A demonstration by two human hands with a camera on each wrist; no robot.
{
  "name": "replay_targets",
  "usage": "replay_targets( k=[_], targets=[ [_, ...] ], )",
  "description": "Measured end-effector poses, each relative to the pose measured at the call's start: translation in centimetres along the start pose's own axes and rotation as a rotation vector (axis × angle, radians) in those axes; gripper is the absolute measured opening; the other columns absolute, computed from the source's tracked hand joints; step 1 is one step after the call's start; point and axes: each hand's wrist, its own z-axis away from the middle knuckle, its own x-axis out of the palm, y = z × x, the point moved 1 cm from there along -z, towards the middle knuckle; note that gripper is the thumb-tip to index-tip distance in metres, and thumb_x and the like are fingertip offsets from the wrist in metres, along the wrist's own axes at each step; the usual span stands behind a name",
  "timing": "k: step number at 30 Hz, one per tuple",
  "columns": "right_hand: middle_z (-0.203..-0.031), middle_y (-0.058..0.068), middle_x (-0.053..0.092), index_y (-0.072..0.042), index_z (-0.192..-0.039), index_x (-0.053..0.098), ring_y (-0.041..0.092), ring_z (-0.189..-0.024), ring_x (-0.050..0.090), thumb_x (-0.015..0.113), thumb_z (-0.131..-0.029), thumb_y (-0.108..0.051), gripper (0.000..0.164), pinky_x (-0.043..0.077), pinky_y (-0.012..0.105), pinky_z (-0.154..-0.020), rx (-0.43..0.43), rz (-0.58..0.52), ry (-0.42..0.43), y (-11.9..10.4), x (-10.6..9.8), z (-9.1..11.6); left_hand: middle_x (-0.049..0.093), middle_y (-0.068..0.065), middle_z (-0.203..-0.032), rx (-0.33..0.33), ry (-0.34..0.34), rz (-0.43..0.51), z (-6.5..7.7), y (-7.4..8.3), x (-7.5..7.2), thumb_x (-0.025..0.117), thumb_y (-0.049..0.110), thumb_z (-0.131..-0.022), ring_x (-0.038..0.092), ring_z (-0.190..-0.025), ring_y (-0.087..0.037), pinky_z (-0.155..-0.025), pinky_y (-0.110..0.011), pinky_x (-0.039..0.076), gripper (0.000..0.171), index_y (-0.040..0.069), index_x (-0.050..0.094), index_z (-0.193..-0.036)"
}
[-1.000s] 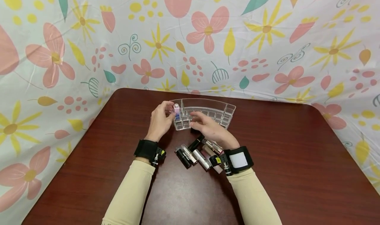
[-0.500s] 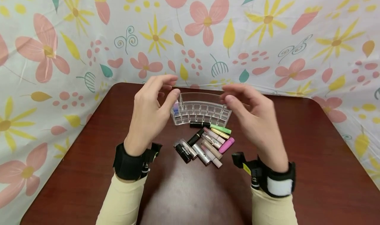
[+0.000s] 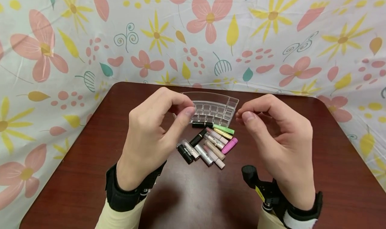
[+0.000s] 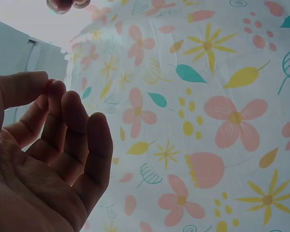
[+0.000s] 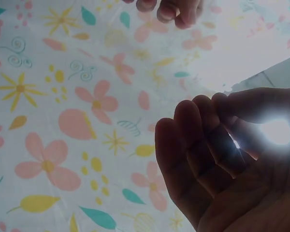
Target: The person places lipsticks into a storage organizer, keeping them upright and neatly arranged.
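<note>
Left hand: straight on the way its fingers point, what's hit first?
Probably the right hand, facing it across the gap; the clear organizer shows between them but seems lower and farther, though depth is unclear.

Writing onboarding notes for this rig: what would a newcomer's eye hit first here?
Probably the left hand and right hand, raised in the foreground of the head view, neither visibly holding anything. Between them in that view lies a heap of cosmetic tubes, a magenta tube at its right edge, with a clear organizer just beyond. The flowered backdrop behind is the loudest pattern, filling much of both wrist views.
</note>
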Motion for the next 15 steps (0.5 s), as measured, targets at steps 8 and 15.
replay_targets(
  k=[8,15],
  targets=[
    [-0.083,0.011,0.068,0.001,-0.091,0.072,0.015,-0.079,0.061,0.063,-0.093,0.003,0.009,0.051,0.022,-0.08,-0.01,0.184,-0.015,-0.02,0.06,-0.1,0.062,-0.002,-0.081,0.009,-0.012,-0.02,0.06,-0.16,0.29,0.07,0.007,-0.094,0.056,-0.08,-0.009,-0.073,-0.021,0.047,0.005,0.004,0.068,-0.09],
    [-0.081,0.01,0.068,-0.001,-0.09,0.073,0.014,-0.078,0.06,0.064,-0.092,0.003,0.01,0.048,0.02,-0.077,-0.019,0.205,-0.02,0.02,-0.24,-0.04,0.064,0.0,-0.087,0.039,-0.097,-0.038,0.29,-0.22,0.33,0.069,0.012,-0.096,0.056,-0.081,-0.008,-0.072,-0.017,0.044,0.005,0.006,0.069,-0.095]
  ],
)
